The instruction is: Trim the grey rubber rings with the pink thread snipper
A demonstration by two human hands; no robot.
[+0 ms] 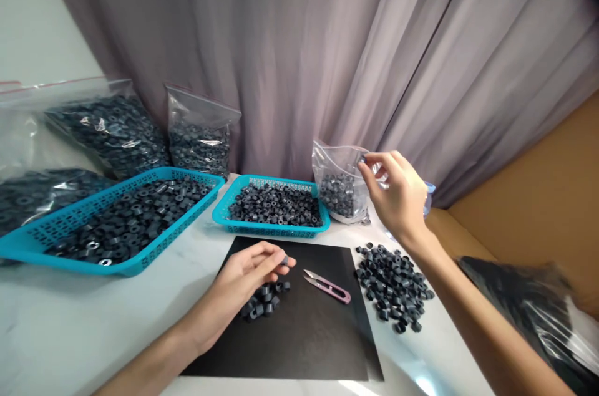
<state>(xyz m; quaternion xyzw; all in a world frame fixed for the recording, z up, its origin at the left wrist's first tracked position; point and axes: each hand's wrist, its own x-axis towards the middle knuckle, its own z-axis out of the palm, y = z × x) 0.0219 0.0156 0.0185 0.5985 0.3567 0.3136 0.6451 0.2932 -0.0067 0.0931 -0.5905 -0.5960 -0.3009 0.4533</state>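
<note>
My left hand [247,266] is closed over the black mat [318,346], pinching a small dark grey ring [284,260] between thumb and fingers. Just below it lies a small heap of similar rings [264,302]. Raised beside the mouth of an open clear zip bag [339,193], my right hand [397,193] pinches a small dark ring [362,159] at its fingertips. The bag is partly filled with dark rings. Pink-handled thread snips [330,287] rest on the mat between the hands.
A loose pile of rings [393,287] lies right of the mat. Two blue baskets [271,231] [135,265] hold many more. Filled clear bags [199,140] [107,128] stand at the back left, before a grey curtain [281,59]. A black plastic bag [528,309] sits at right.
</note>
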